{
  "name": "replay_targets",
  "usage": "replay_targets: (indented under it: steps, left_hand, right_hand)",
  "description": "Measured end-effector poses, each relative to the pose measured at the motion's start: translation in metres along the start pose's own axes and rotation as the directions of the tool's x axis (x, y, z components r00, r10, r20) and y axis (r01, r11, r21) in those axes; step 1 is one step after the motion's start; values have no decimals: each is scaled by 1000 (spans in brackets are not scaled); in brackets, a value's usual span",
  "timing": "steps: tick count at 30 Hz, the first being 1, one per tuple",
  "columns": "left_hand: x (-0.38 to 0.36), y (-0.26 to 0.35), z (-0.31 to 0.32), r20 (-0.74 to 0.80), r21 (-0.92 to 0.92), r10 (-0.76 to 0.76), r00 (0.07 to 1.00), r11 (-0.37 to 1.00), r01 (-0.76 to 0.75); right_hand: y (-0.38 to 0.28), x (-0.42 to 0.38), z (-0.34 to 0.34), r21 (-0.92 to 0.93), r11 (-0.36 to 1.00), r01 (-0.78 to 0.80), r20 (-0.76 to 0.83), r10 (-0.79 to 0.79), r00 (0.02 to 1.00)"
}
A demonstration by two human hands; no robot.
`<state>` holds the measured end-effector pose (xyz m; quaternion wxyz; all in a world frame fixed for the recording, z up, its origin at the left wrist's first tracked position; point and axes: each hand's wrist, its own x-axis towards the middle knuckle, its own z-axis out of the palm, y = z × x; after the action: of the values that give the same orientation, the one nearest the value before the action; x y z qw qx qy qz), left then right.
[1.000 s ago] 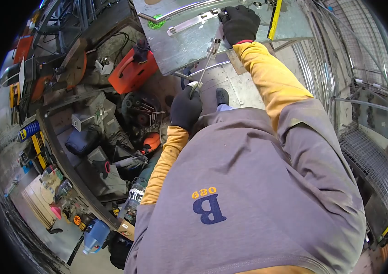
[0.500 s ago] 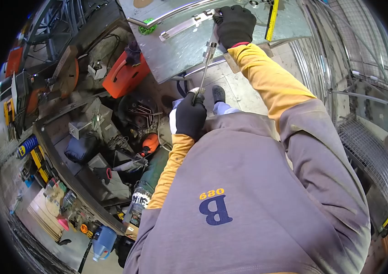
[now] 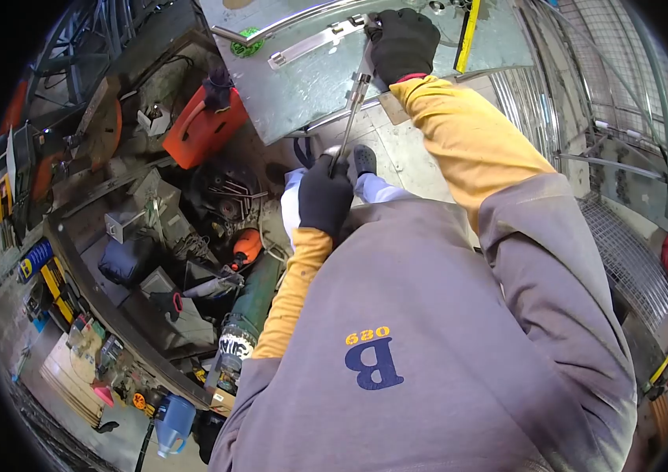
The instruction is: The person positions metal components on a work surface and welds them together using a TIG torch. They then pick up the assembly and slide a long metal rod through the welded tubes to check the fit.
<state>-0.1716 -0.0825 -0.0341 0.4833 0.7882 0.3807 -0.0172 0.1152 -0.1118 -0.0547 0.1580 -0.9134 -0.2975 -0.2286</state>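
My left hand [image 3: 326, 193], in a black glove, is closed round the lower end of a thin metal rod tool [image 3: 355, 102], whose wider metal head points up near the table's front edge. On the metal table [image 3: 279, 98], my right hand [image 3: 404, 46], also gloved in black, has its fingers bent at the right end of a flat metal bar with small fittings [image 3: 314, 43]. Whether it grips the bar is hidden by the glove. Behind the bar lies a bent shiny tube [image 3: 294, 22]. A yellow level [image 3: 468, 35] lies right of my right hand.
An orange-red container [image 3: 204, 126] stands left of the table. Further left is a cluttered bin [image 3: 125, 346] with tools, and a green cylinder [image 3: 251, 307] beside my left arm. A blue jug [image 3: 172, 425] is at the lower left. Wire mesh [image 3: 629, 256] lies at the right.
The view has shifted slightly, so the surroundings sit a little further left. My left hand still holds the rod tool, and my right hand remains at the bar's end.
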Motion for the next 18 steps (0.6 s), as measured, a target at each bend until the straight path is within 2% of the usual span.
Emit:
replay_targets:
  steps: [1,2,4,5,6,8,10,12,13,15,16,18]
  left_hand:
    - [-9,4,-4,7,-79,-29,1000,996,29]
    - [-5,4,-2,16,-79,-30,999,996,31]
    - [8,3,7,-78,104,127,989,987,-118]
    - [20,7,9,-98,157,209,973,969,-192]
    - [16,4,9,-98,157,205,974,969,-189]
    - [12,3,8,-70,117,143,987,984,-134]
    - [-2,-8,7,-2,-161,10,1000,987,-10]
    - [4,-4,8,-70,70,143,987,988,-138]
    - [9,-1,9,-70,71,129,989,990,-124]
    - [21,1,11,-89,163,255,963,957,-239]
    - [17,4,7,-100,163,262,960,956,-244]
    - [-3,3,1,-7,-59,21,1000,998,-21]
  right_hand:
    - [0,0,0,29,999,14,-45,-13,999]
    - [-1,2,-4,23,1000,10,-39,-9,999]
    - [-5,4,-13,204,979,-5,-18,8,1000]
    - [-7,1,-11,159,987,26,-88,-12,996]
    - [-8,-3,-12,160,987,26,-85,-12,996]
    - [-7,3,-11,139,990,-6,-32,10,999]
    - [-6,5,-8,129,992,11,-66,-3,998]
    - [-5,1,-7,131,991,-14,-44,20,999]
    - [-4,1,-5,157,987,16,-54,-8,998]
    - [-7,-6,-10,154,988,4,-32,1,999]
    - [-7,1,-11,142,990,1,-30,4,1000]
    - [-6,7,-8,137,991,-7,-49,14,999]
